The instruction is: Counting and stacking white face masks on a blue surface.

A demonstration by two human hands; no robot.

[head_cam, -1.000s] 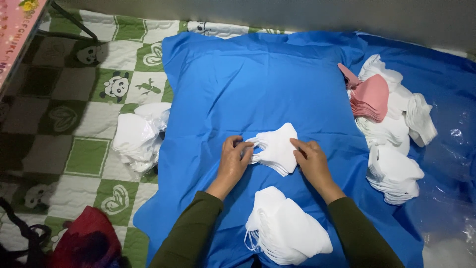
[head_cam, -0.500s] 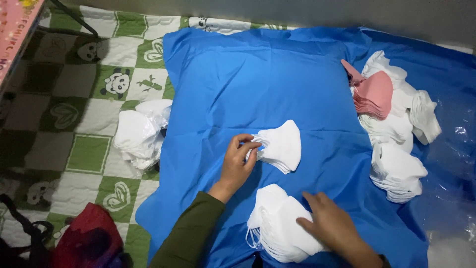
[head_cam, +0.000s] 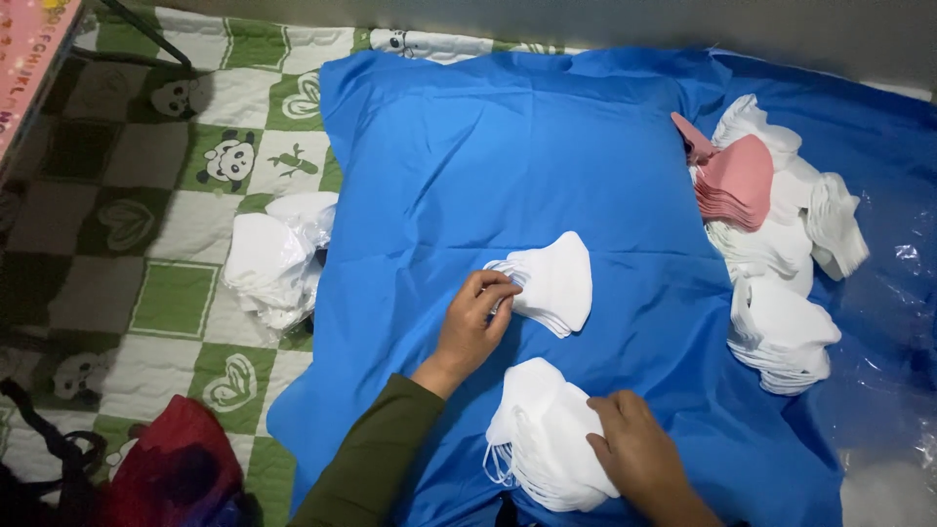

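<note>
A small stack of white folded face masks (head_cam: 553, 283) lies in the middle of a blue cloth (head_cam: 527, 146). My left hand (head_cam: 472, 322) rests at its left edge, fingertips pinching the ear loops. A thicker stack of white masks (head_cam: 542, 434) lies nearer to me, and my right hand (head_cam: 639, 454) grips its right side. Both sleeves are dark green.
More white mask stacks (head_cam: 781, 322) and a pink mask stack (head_cam: 732, 181) lie at the right on the cloth. A bag of white masks (head_cam: 273, 254) sits on the green panda-print mat (head_cam: 176, 303). A red bag (head_cam: 171, 473) is at lower left. Clear plastic (head_cam: 893, 322) covers the right.
My right hand left the middle stack and moved down to the near stack, taking hold of its right side. My left hand stayed at the middle stack's left edge.
</note>
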